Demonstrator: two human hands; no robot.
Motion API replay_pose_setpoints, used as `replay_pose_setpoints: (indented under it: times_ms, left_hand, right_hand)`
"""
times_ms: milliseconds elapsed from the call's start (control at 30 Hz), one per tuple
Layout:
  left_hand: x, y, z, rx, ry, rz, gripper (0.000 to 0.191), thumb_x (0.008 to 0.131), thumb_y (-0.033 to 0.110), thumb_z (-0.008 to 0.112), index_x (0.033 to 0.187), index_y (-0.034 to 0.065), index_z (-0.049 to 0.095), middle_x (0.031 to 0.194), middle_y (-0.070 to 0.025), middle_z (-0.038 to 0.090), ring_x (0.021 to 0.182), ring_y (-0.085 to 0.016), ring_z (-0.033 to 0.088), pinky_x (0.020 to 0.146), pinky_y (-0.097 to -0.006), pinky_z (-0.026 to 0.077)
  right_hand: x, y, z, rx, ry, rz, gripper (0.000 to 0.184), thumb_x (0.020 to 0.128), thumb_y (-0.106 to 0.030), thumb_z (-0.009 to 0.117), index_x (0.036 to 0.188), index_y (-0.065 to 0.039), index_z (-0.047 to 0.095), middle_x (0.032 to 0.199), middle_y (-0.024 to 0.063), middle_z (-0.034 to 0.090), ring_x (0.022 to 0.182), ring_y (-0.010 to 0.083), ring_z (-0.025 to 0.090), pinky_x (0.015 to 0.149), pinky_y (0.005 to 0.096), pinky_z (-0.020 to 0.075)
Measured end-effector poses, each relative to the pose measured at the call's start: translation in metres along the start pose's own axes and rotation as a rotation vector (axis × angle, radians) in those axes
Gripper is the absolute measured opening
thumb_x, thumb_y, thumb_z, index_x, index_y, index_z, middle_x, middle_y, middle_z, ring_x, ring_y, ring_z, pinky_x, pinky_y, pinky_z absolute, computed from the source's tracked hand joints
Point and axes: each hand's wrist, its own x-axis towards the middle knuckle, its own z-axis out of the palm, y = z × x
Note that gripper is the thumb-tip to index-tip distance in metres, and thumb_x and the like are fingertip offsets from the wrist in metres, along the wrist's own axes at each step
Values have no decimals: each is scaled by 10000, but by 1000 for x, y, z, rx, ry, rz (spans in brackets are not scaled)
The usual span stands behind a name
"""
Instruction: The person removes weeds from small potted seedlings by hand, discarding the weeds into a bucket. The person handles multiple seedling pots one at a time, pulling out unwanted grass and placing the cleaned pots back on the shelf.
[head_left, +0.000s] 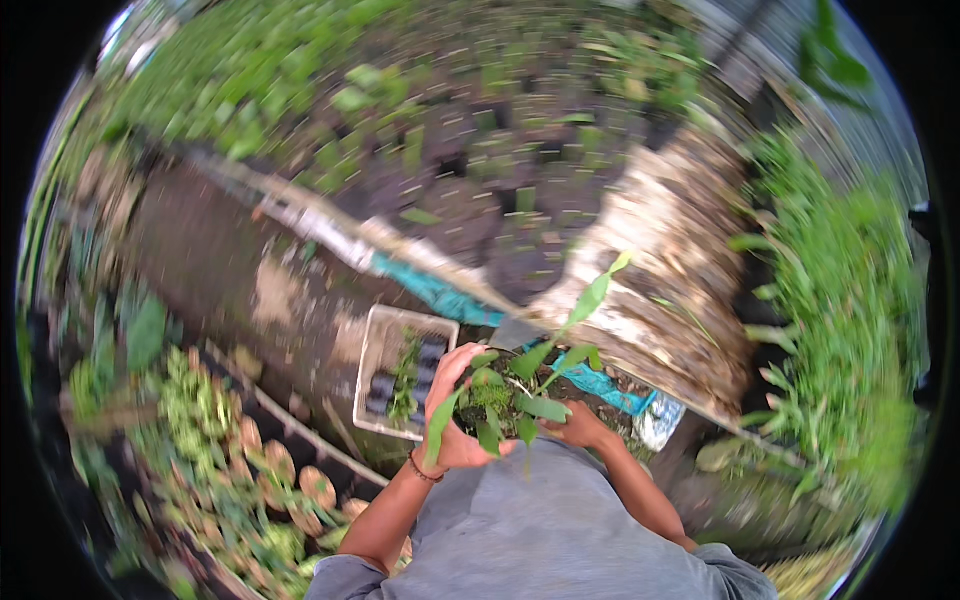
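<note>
Close in front of my chest, a dark pot with a leafy green plant (491, 397) is held between both hands. My left hand (450, 416), with a beaded bracelet on its wrist, wraps the pot's left side, fingers spread along its rim. My right hand (577, 426) grips the right side, partly hidden by a broad leaf. One long leafy stem leans up and to the right. Moss or fine low growth covers the middle of the pot. Left of my left hand, a pale plastic crate (361, 390) on the ground holds small dark pots or bags and green seedlings.
Ahead lies a bed of dark planting bags (465, 217), blurred, edged by a wooden rail (300, 196) with teal netting (435, 289). A weathered pale sheet or board (660, 277) is at its right. Potted plants (277, 465) line the lower left; tall grassy plants (840, 322) stand right.
</note>
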Motion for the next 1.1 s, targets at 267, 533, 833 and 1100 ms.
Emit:
replay_pose_setpoints:
  times_ms: [267,533,833,1100]
  left_hand:
    - [-122,-59,-16,-766,751,-1020,991,651,103,976,1461,-36,423,1304,-120,629,1186,-233,626,1084,-382,483]
    - [-187,-142,10,-705,851,-1004,913,674,60,949,1443,3,461,1279,-83,636,1178,-194,629,1061,-360,501]
    - [-216,-203,35,-1009,1029,-1205,810,689,28,934,1371,20,498,1255,-59,636,1168,-182,629,1025,-343,518]
    - [-261,-341,-2,-22,643,-1036,937,648,117,912,1452,28,439,1361,-185,590,1301,-337,573,1133,-476,436]
  right_hand:
    - [68,-38,35,-135,-356,71,355,962,-91,669,1311,-25,662,1149,127,772,1070,233,736,954,364,573]
    - [161,-119,90,-162,-413,-154,934,766,-154,830,1557,0,356,1446,257,551,1265,363,624,1076,425,502]
    - [236,-99,161,-309,-559,139,1246,612,-368,977,1569,55,300,1417,291,571,1337,459,550,1133,472,445]
    - [232,21,186,32,-301,239,627,931,-112,738,1489,-60,458,1274,116,698,1166,217,671,950,355,545]
